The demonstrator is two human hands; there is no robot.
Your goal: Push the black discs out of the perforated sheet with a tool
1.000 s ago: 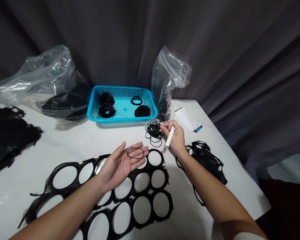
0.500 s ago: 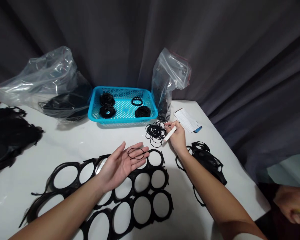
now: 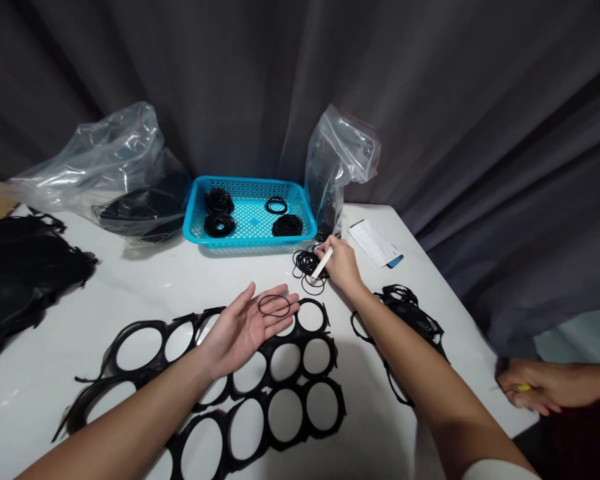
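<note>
My left hand (image 3: pixel 250 323) is palm up with its fingers stretched out. One thin black rubber ring (image 3: pixel 274 305) lies across those fingers. My right hand (image 3: pixel 341 263) is closed on a slim white stick-like tool (image 3: pixel 322 263), whose kind I cannot make out. Its fingertips are at a loose pile of black rubber rings (image 3: pixel 305 259), which they partly cover. Beneath my left hand and forearm, sheets of black rubber with round holes (image 3: pixel 325 408) are spread on the white table (image 3: pixel 375 447).
Behind the pile stands a blue basket (image 3: pixel 250 241) with several bundles of rings. Clear plastic bags (image 3: pixel 150 193) (image 3: pixel 345 153) flank it. Black scraps (image 3: pixel 415 317) lie at right, a dark heap (image 3: pixel 25 273) at left. Paper (image 3: pixel 375 243) lies behind. Another person's hand (image 3: pixel 535 385) holds something yellow.
My right hand has moved slightly left over the ring pile with the white tool. My left hand stays nearly still. The other person's hand has come in toward the table's right edge.
</note>
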